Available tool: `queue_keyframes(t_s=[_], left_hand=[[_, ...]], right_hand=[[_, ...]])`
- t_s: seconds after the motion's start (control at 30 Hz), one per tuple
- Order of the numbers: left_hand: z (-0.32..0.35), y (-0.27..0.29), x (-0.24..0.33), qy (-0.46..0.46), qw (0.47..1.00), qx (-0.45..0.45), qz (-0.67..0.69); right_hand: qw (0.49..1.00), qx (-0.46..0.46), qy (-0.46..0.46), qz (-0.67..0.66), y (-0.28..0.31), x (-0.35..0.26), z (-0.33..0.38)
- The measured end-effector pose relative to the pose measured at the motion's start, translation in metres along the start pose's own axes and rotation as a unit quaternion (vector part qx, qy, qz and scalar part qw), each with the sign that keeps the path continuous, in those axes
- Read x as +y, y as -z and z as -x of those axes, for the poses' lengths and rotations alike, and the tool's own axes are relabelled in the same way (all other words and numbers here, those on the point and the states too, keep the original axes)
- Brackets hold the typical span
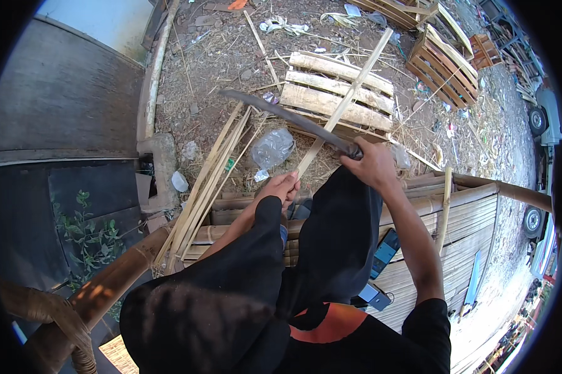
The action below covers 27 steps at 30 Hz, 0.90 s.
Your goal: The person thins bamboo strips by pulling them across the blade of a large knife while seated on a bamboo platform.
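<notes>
My left hand (pixel 283 187) is closed around the lower end of a long pale bamboo strip (pixel 364 73), which slants up and away to the right. In my right hand (pixel 373 163) is the dark handle of a machete (pixel 281 112). Its long curved blade points left and crosses the strip a little beyond my left hand. Whether the edge bites into the bamboo, I cannot tell. Several more split bamboo strips (pixel 214 171) lean in a bundle at my left, against the bamboo bench (pixel 418 202) I sit on.
A slatted wooden crate (pixel 337 100) lies ahead, beyond a clear plastic bag (pixel 273 148). More crates (pixel 442 68) stand at the far right. A phone (pixel 385 252) rests on the bench by my right leg. Litter dots the dirt ground, and a leafy plant (pixel 85 230) grows at left.
</notes>
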<state>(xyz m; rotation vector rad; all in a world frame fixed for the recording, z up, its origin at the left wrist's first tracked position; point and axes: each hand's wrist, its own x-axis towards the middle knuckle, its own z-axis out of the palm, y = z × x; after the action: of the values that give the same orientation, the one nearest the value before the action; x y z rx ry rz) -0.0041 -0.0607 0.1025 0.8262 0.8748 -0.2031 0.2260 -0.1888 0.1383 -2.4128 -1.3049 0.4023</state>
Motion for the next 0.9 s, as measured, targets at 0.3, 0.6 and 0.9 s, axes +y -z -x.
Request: queue_keyframes(t_s=[0.3,0.6,0.9], left_hand=[[0.01,0.004,0.0,-0.016,1.0,-0.003,0.015],[0.011,0.001,0.0,-0.019,1.0,-0.024,-0.008],[0.023,0.015,-0.039,-0.059,0.998,-0.031,0.006]], right_hand=[[0.981,-0.082,0.147,0.099,-0.014,-0.034,0.005],[0.976,-0.024,0.15,0.153,-0.001,0.021,-0.017],[0.978,0.033,-0.157,0.136,0.052,0.094,-0.038]])
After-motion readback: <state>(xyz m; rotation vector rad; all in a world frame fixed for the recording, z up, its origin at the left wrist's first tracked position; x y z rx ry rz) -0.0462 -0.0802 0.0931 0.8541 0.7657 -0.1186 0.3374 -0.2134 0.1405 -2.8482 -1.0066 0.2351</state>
